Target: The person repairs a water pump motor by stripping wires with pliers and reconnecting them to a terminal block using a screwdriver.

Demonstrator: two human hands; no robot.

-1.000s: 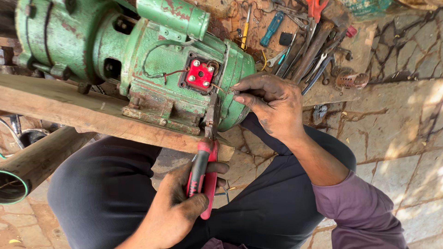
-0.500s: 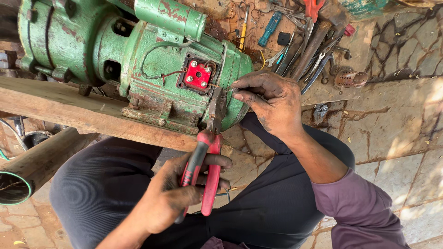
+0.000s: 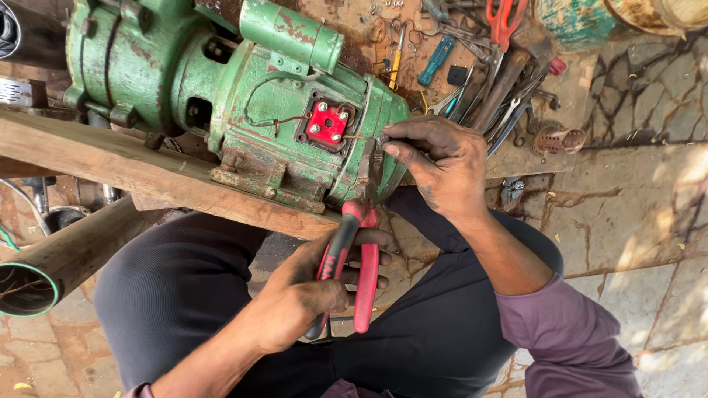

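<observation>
Left to right, I log: rough wooden plank (image 3: 110, 158) bearing a chipped green cast-metal motor (image 3: 243, 103); my left hand (image 3: 310, 295) clamped round red-handled pliers (image 3: 354, 250), nose up at the red terminal block (image 3: 325, 125) to grip a thin wire; my right hand (image 3: 439, 158), fingers pinched together, steadying that wire against the motor's end.

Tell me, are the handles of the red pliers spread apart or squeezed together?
Spread apart. The pliers show a gap between the two handles, with fingers of the left hand hooked between them.
</observation>
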